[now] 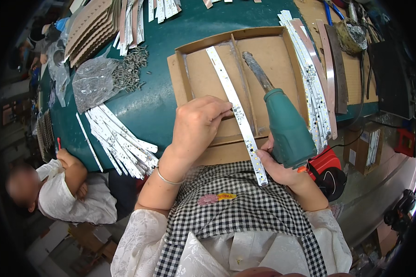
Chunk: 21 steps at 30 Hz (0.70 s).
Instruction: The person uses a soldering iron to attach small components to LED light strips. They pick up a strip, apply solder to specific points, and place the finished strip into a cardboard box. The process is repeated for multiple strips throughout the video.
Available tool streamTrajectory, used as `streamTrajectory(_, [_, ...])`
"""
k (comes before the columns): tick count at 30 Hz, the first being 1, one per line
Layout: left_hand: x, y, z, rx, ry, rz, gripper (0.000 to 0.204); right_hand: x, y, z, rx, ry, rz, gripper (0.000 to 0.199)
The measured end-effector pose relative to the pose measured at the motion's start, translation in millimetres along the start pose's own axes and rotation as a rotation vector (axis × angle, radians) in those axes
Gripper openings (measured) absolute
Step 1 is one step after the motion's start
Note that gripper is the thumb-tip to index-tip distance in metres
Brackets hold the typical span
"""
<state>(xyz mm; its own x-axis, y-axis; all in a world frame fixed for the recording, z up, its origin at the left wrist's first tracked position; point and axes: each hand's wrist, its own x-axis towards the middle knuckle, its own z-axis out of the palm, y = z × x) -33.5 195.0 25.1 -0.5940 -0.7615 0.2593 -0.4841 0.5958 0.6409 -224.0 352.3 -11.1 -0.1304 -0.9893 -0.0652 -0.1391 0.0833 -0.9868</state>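
Note:
A long white LED circuit strip [238,111] slants over a shallow cardboard tray [203,37], its lower end near my checked apron. My left hand [196,122] is closed, with thumb and fingertips pinched at the strip's left edge near its middle. Whether a small part sits between those fingertips is hidden. In my right hand [279,171] is a green soldering gun [289,127], its dark tip pointing up and away over the tray. The right thumb touches the strip's lower part, while the other fingers are mostly hidden behind the tool.
White LED strips lie fanned at left [118,141] and stacked at right [314,87]. A plastic bag [94,81] spills small metal parts [131,67] on the green table [157,87]. Pliers [330,11] lie far right. Another person [78,194] sits at left with folded arms.

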Motion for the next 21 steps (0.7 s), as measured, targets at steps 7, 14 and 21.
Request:
streamTrajectory(7, [2.9, 2.8, -0.8, -0.032, 0.033, -0.022, 0.016, 2.6, -4.5, -1.4, 0.004, -0.003, -0.037, 0.048])
streamTrajectory(14, [4.1, 3.0, -2.2, -0.036, 0.021, -0.062, 0.015, 7.5, -10.0, -4.8, -0.116, -0.032, -0.083, 0.047])
streamTrajectory(21, [3.9, -1.4, -0.9, -0.015, 0.015, -0.014, 0.016, 7.4, -8.6, -4.2, -0.1, -0.029, -0.076, 0.048])
